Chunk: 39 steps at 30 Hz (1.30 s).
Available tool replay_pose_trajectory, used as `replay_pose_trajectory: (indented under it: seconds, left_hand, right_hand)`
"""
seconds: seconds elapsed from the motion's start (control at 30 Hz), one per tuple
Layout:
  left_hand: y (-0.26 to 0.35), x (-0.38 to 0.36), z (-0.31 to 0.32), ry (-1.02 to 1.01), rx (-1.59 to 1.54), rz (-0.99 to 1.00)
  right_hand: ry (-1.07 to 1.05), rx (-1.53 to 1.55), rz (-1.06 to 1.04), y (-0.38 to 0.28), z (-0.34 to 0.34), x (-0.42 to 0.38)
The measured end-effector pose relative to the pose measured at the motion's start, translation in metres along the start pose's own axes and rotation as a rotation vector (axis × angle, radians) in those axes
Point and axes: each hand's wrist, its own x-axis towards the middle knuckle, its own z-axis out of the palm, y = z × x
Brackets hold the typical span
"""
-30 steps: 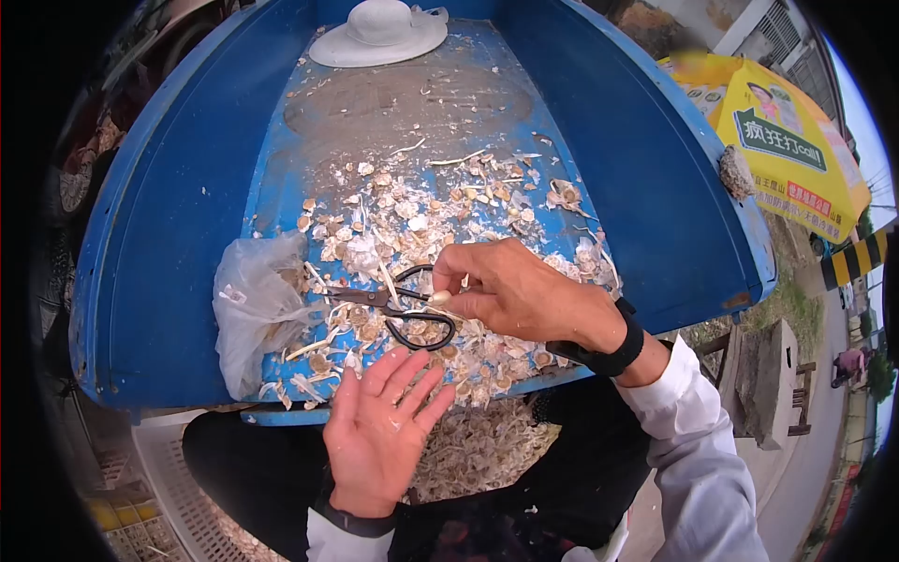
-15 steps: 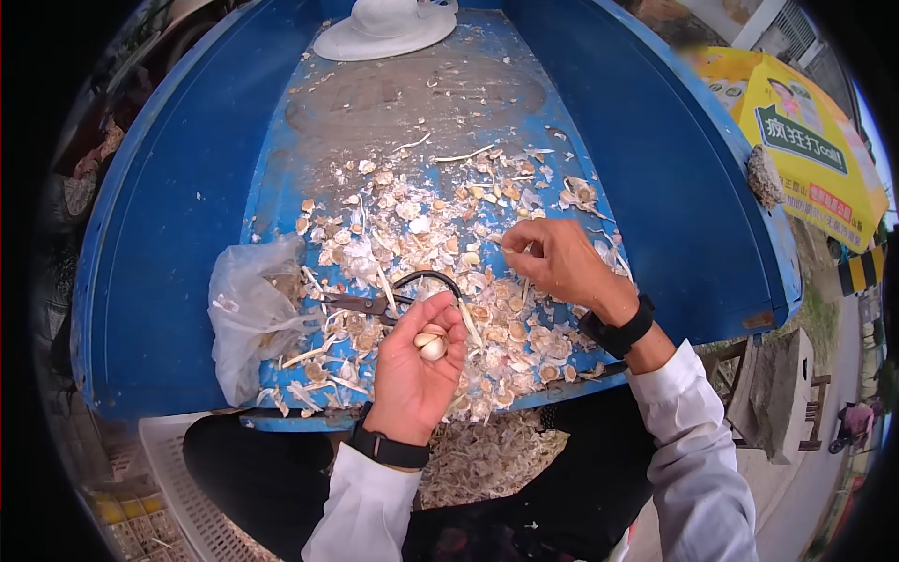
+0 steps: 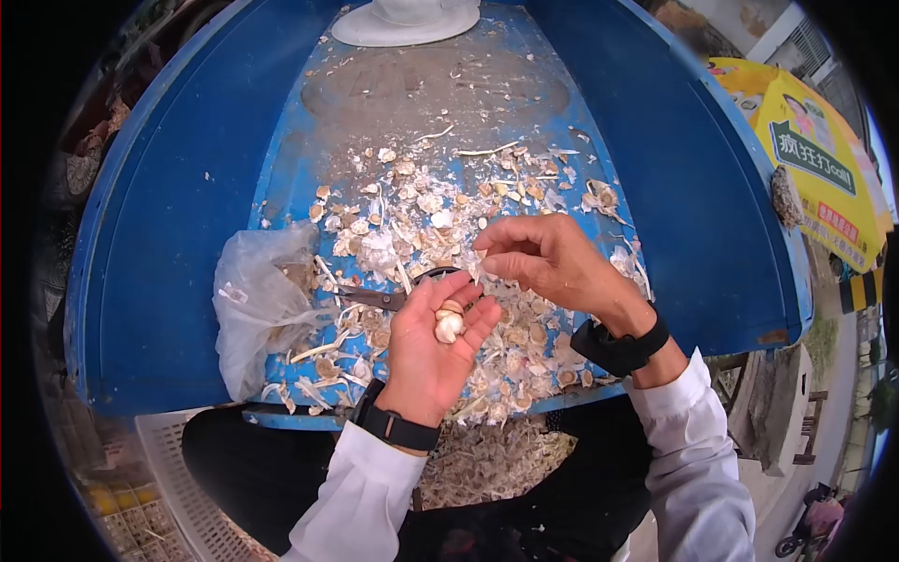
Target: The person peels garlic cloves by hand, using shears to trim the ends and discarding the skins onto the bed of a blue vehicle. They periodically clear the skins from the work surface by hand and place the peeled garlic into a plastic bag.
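Garlic cloves (image 3: pixel 449 325) lie in the palm of my left hand (image 3: pixel 431 347), which is turned up with its fingers loosely curled around them. Just above and to the right, my right hand (image 3: pixel 552 262) has its thumb and forefinger pinched together near the left fingertips; what lies between them is too small to make out. Behind my left hand, dark scissors (image 3: pixel 373 297) rest among the garlic skins (image 3: pixel 375 245), their handles partly hidden by my fingers. Skins, stalks and root ends are scattered across the blue truck bed (image 3: pixel 281 187).
A clear plastic bag (image 3: pixel 257 309) sits at the left. A white hat (image 3: pixel 407 23) lies at the far end. High blue side walls (image 3: pixel 684 187) flank the bed. A white basket (image 3: pixel 201 478) stands at the lower left; more skins (image 3: pixel 492 468) lie below the edge.
My right hand has moved left, closer to my left hand. The fingers of my left hand have spread slightly, and the cloves have shifted in its palm. The view has shifted a little.
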Motion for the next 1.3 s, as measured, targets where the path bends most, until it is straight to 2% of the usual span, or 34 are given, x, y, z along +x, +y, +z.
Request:
replay_pose_trajectory:
  seconds: [0.03,0.1,0.13,0.17,0.23,0.27,0.3,0.37,0.43,0.5,0.57,0.63,0.7,0.8,0.87,0.9,0.97,1.0,1.03,1.07,1.1,1.13,1.17,1.23,1.27,1.3]
  left_hand:
    - [0.001,0.004,-0.001,0.000,0.004,-0.011]
    - [0.006,0.016,-0.009,-0.134,-0.061,-0.094]
    - [0.007,0.023,-0.014,-0.168,-0.068,-0.097]
    - [0.011,0.027,-0.020,-0.169,-0.071,-0.096]
    - [0.020,0.030,-0.027,-0.275,-0.116,-0.141]
    - [0.023,0.028,-0.025,-0.217,-0.108,-0.141]
    - [0.025,0.029,-0.025,-0.211,-0.112,-0.142]
    - [0.027,0.031,-0.026,-0.185,-0.031,-0.086]
    - [0.027,0.036,-0.009,-0.195,-0.021,-0.099]
    - [0.022,0.032,0.019,0.028,-0.008,-0.037]
    - [0.018,0.050,0.009,0.000,0.004,-0.043]
    - [0.014,0.065,-0.004,-0.120,-0.016,-0.087]
    - [0.011,0.062,-0.005,-0.145,-0.043,-0.097]
    - [0.007,0.061,-0.002,-0.145,0.023,-0.058]
    - [0.009,0.055,0.009,-0.034,0.105,-0.049]
    - [0.010,0.052,0.013,0.025,0.145,-0.040]
    - [0.006,0.051,0.014,0.006,0.168,-0.028]
    - [0.005,0.053,0.011,-0.028,0.168,-0.020]
    - [0.005,0.057,0.008,-0.064,0.167,-0.007]
    - [0.005,0.064,-0.005,-0.064,0.169,0.000]
    - [0.006,0.073,-0.024,-0.208,0.060,-0.044]
    - [0.009,0.074,-0.033,-0.350,-0.051,-0.089]
    - [0.010,0.074,-0.039,-0.346,-0.053,-0.085]
    - [0.018,0.063,-0.032,-0.280,-0.066,-0.004]
    - [0.018,0.056,-0.018,-0.084,0.012,0.038]
    - [0.019,0.048,-0.001,-0.081,0.007,0.040]
  right_hand:
    - [0.007,0.001,0.009,0.001,-0.002,0.004]
    - [0.102,-0.101,-0.028,0.000,-0.011,0.023]
    - [0.160,-0.264,-0.059,0.015,-0.012,0.036]
    - [0.158,-0.266,-0.060,0.029,-0.009,0.045]
    - [0.108,-0.574,-0.169,0.057,0.001,0.062]
    - [0.116,-0.670,-0.169,0.072,0.006,0.070]
    - [0.109,-0.668,-0.166,0.068,0.006,0.074]
    - [-0.015,-0.612,0.030,0.045,0.002,0.077]
    - [0.011,-0.511,0.016,0.018,-0.004,0.070]
    - [-0.164,-0.014,0.057,-0.006,-0.008,0.058]
    - [-0.133,-0.025,0.079,-0.004,-0.019,0.056]
    - [-0.023,-0.625,0.019,0.022,-0.034,0.055]
    - [-0.027,-0.752,0.007,0.046,-0.024,0.046]
    - [0.006,-0.620,0.122,0.046,-0.023,0.030]
    - [0.077,-0.209,0.245,0.030,-0.024,0.024]
    - [0.076,-0.204,0.238,0.019,-0.025,0.028]
    - [-0.092,0.118,0.102,0.001,-0.020,0.033]
    - [-0.029,-0.046,0.099,0.006,-0.023,0.043]
    - [-0.029,-0.045,0.095,0.020,-0.022,0.055]
    - [0.078,-0.329,-0.089,0.043,-0.018,0.068]
    - [0.185,-0.609,-0.275,0.063,-0.014,0.080]
    - [0.136,-0.730,-0.235,0.068,-0.010,0.087]
    - [0.131,-0.726,-0.237,0.073,-0.010,0.088]
    - [0.091,-0.610,-0.033,0.056,-0.010,0.083]
    - [0.142,-0.473,-0.013,0.046,-0.009,0.076]
    - [0.136,-0.474,-0.015,0.030,-0.004,0.069]
